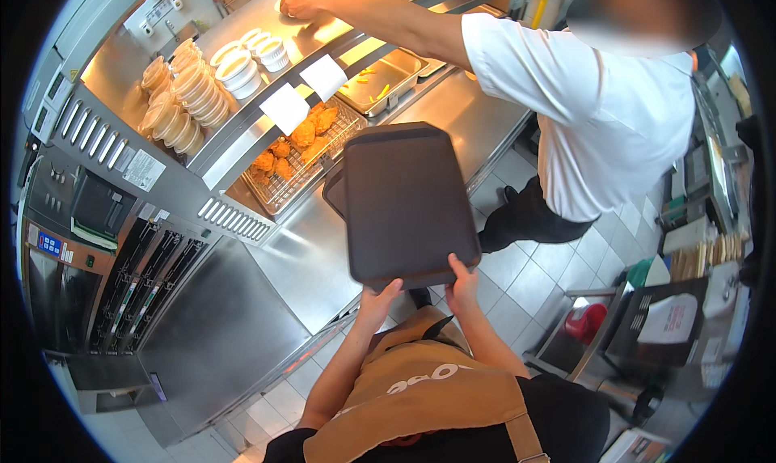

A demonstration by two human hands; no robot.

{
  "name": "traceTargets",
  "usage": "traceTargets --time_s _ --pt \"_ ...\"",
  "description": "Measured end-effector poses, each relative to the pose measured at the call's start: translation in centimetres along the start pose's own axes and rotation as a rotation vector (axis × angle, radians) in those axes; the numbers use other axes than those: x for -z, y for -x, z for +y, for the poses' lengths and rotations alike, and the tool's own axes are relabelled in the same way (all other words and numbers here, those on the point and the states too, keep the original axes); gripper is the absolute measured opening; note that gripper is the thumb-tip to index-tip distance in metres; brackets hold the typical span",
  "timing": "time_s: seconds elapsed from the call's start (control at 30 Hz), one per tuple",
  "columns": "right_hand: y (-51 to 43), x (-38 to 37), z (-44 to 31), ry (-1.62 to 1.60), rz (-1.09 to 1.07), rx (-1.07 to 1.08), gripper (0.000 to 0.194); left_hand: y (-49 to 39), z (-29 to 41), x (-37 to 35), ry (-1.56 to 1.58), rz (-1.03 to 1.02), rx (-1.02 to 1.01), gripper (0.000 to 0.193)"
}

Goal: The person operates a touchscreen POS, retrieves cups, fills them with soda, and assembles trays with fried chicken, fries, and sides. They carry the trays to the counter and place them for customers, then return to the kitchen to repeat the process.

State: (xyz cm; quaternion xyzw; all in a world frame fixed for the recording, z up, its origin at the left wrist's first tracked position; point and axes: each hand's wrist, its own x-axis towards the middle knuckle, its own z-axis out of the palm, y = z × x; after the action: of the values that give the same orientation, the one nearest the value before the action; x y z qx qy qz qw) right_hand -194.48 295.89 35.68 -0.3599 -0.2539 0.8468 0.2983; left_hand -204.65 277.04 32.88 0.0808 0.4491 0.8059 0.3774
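Note:
A dark brown serving tray (pixel 409 205), bare on top, is held out level in front of my body. My left hand (pixel 379 302) grips its near edge at the left corner, thumb on the rim. At the right corner my right hand (pixel 464 287) holds the same edge, its thumb lying over the top. The fingers of both hands are hidden beneath the tray. Part of another dark tray (pixel 334 190) shows at its left, over the stainless steel counter (pixel 309 238); whether it rests there or is also held, I cannot tell.
Fried chicken (pixel 312 132) lies on a wire rack; a steel pan (pixel 382 87) holds fries. The heated shelf above bears stacked lidded cups (pixel 197 93) and white ramekins (pixel 236 75). A co-worker (pixel 582 105) in white stands close at right, one arm reaching across the shelf to a plate.

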Motion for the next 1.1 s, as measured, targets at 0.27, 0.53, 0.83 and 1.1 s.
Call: traceTargets --time_s 0.27,0.53,0.83,1.1 --pt "-18.3 4.8 -9.1 -0.114 0.037 0.071 0.033 -6.8 -6.3 -0.3 -0.508 -0.290 0.709 0.061" --pt "-33.2 6.9 -13.4 0.218 0.156 0.010 0.043 -9.2 -11.9 -2.0 0.254 0.392 0.509 0.070" --pt "-37.3 4.0 -13.1 0.153 0.256 0.273 0.083 -7.2 -11.2 -0.1 0.445 0.617 0.510 0.055" --pt "-28.1 11.0 -0.8 0.183 0.365 -0.167 0.066 -8.4 -11.2 -1.3 0.453 0.560 0.481 0.045"
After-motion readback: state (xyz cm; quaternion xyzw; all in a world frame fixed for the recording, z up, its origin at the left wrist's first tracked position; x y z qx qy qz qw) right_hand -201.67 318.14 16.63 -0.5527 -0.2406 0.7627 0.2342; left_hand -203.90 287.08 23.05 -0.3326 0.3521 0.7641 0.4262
